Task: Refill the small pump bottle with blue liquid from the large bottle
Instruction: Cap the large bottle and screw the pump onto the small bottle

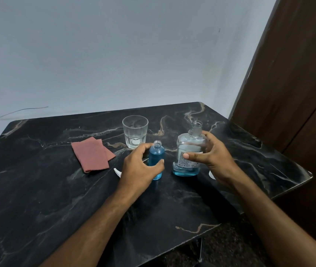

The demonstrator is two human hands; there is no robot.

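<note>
The small bottle (156,158) stands upright on the black marble table (37,189), its neck uncapped and its body full of blue liquid nearly to the shoulder. My left hand (139,167) curls round it, thumb across the front and fingers behind. Right beside it stands the large clear bottle (189,149), also uncapped, with only a shallow layer of blue liquid at the bottom. My right hand (211,157) grips it from the right, thumb pressed on the label. A white pump part (117,172) pokes out from behind my left hand.
An empty drinking glass (135,132) stands just behind the small bottle. A folded reddish cloth (92,154) lies to the left. A white object (212,175) shows partly behind my right wrist. The table's right edge is close, with a dark wooden door (288,74) beyond.
</note>
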